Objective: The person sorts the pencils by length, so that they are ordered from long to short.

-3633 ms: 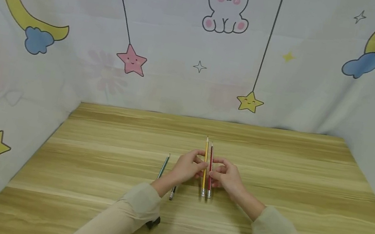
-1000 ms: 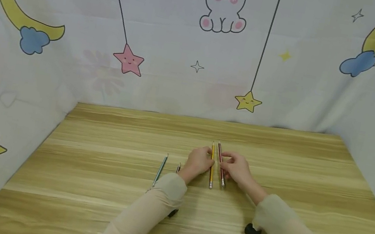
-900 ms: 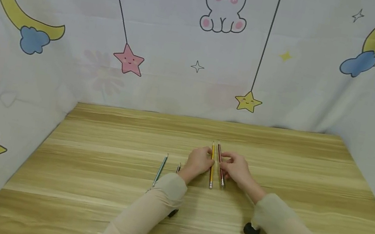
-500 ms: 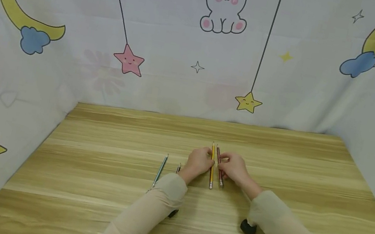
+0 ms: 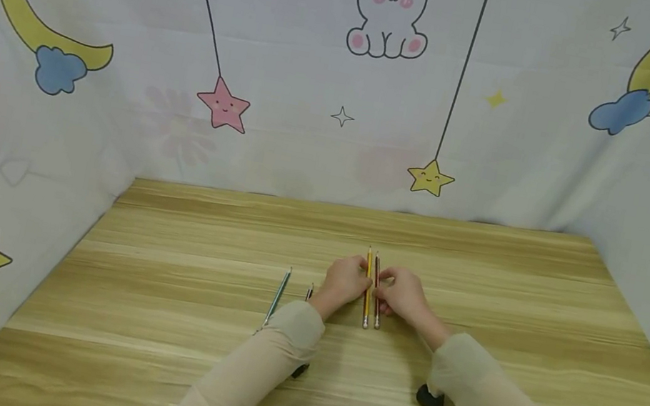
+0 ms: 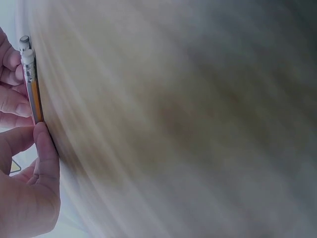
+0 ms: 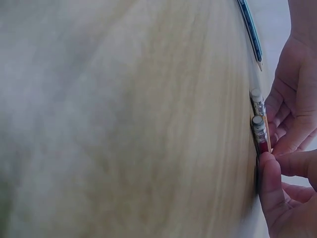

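Observation:
My left hand (image 5: pixel 343 282) pinches a yellow pencil (image 5: pixel 366 308) between thumb and fingers, at the middle of the table. Close on its right, my right hand (image 5: pixel 404 294) pinches a dark red pencil (image 5: pixel 376 310). The two pencils stand nearly parallel, tips pointing away and white erasers toward me. A narrow gap shows between them in the head view. In the left wrist view, the yellow pencil (image 6: pixel 35 101) overlaps the red one. The right wrist view has the red pencil's metal eraser end (image 7: pixel 259 130) nearest, beside the yellow one's eraser (image 7: pixel 256 94).
A teal pencil (image 5: pixel 279 293) lies to the left on the wood-grain table (image 5: pixel 167 320). Between it and my left hand is a black pencil (image 5: pixel 309 292), partly hidden by my wrist. A white printed cloth (image 5: pixel 282 152) rises behind the table and along both sides.
Over the last second, my right hand has brought the red pencil left, closer to the yellow one and straighter alongside it. Since the oldest frame, both hands have shifted slightly right.

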Demonstrator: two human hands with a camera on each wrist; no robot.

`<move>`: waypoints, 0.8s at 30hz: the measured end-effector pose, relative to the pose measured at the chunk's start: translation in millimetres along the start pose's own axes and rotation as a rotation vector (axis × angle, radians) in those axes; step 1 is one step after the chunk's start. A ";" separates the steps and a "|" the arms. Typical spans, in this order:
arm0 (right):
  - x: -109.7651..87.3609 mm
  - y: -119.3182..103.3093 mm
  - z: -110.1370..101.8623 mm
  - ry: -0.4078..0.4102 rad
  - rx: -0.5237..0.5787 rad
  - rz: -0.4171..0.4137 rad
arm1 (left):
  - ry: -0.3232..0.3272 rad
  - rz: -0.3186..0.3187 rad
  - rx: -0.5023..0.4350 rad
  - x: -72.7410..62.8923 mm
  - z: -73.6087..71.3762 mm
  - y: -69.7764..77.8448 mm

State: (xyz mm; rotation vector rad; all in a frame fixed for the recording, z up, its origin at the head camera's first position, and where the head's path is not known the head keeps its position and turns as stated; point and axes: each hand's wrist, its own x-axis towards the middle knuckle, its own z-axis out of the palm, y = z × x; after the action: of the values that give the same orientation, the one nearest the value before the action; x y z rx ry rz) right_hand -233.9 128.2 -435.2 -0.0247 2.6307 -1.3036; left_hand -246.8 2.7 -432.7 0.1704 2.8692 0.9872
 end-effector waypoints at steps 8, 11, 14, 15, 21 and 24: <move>-2.6 1.6 2.6 -0.023 0.077 0.022 | -0.006 -0.013 0.004 -0.8 0.5 0.4; -2.5 0.9 2.5 -0.025 0.096 0.028 | -0.001 -0.009 0.011 -0.1 0.7 0.0; -2.0 0.3 2.5 -0.023 0.109 0.030 | 0.001 -0.010 0.012 0.0 0.9 0.1; -1.9 0.2 2.5 -0.023 0.111 0.032 | 0.001 -0.011 0.015 0.1 0.9 0.2; -1.9 0.3 2.0 -0.026 0.108 0.036 | -0.008 -0.014 0.003 0.4 1.3 0.0; -2.8 0.6 1.3 -0.029 0.107 0.031 | -0.004 0.003 0.024 0.2 0.4 0.4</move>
State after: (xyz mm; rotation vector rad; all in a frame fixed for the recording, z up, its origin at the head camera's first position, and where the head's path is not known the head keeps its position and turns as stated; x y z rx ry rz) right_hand -230.9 127.8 -435.9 0.0140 2.5233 -1.4207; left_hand -246.9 3.2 -432.7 0.1779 2.8792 0.9527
